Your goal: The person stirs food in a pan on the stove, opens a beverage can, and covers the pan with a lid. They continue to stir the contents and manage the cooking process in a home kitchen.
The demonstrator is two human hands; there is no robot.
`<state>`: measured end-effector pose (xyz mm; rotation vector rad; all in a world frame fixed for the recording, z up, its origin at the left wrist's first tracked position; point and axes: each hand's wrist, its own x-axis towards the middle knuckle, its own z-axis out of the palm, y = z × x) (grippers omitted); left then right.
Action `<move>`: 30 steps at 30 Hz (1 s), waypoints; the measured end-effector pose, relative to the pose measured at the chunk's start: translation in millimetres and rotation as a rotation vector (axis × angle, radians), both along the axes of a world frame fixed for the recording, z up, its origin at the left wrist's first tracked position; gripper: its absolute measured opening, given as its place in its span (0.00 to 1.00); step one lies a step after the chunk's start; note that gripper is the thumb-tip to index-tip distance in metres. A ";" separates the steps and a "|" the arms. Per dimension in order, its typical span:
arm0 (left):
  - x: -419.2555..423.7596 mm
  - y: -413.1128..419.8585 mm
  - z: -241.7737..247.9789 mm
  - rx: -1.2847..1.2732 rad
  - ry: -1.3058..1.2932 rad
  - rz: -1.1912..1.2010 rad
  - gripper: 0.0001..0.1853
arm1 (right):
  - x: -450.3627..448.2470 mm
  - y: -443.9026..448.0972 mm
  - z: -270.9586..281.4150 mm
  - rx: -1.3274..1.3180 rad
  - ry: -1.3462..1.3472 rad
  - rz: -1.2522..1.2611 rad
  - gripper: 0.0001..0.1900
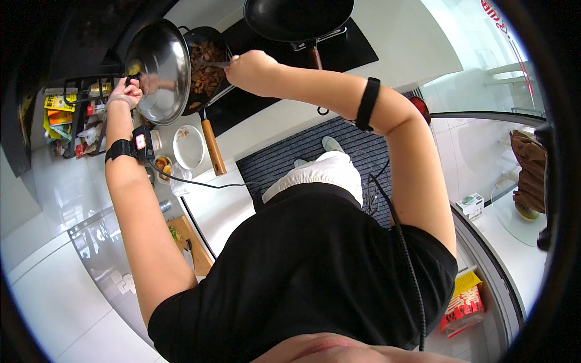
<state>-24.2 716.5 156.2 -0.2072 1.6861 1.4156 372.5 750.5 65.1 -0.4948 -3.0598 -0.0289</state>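
Note:
My left hand (pixel 130 93) grips the black knob of a shiny metal pan lid (pixel 165 68), which is tilted up on edge at the pan's left side. Beside it a dark frying pan (pixel 194 102) with a wooden handle (pixel 212 147) sits on the hob and holds browned pieces of food (pixel 209 84), perhaps meat. My right hand (pixel 252 68) is closed around the handle of a utensil (pixel 213 64) that reaches into the food; its head is hidden among the pieces. Part of the pan lies behind the lid.
A second black pan (pixel 297 18) stands on the black cooktop (pixel 358 50). Left of my legs are a white bowl (pixel 189 147), a small dish of food (pixel 163 168) and a wooden cutting board (pixel 193 240) with a knife (pixel 189 256). Seasoning packets (pixel 59 109) fill a rack. A cable (pixel 213 185) trails from my left forearm.

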 end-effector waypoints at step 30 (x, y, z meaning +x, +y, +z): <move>7.3 -5.2 -12.3 0.001 -0.038 0.010 0.20 | -46.1 28.2 -24.1 0.012 0.091 -0.128 0.30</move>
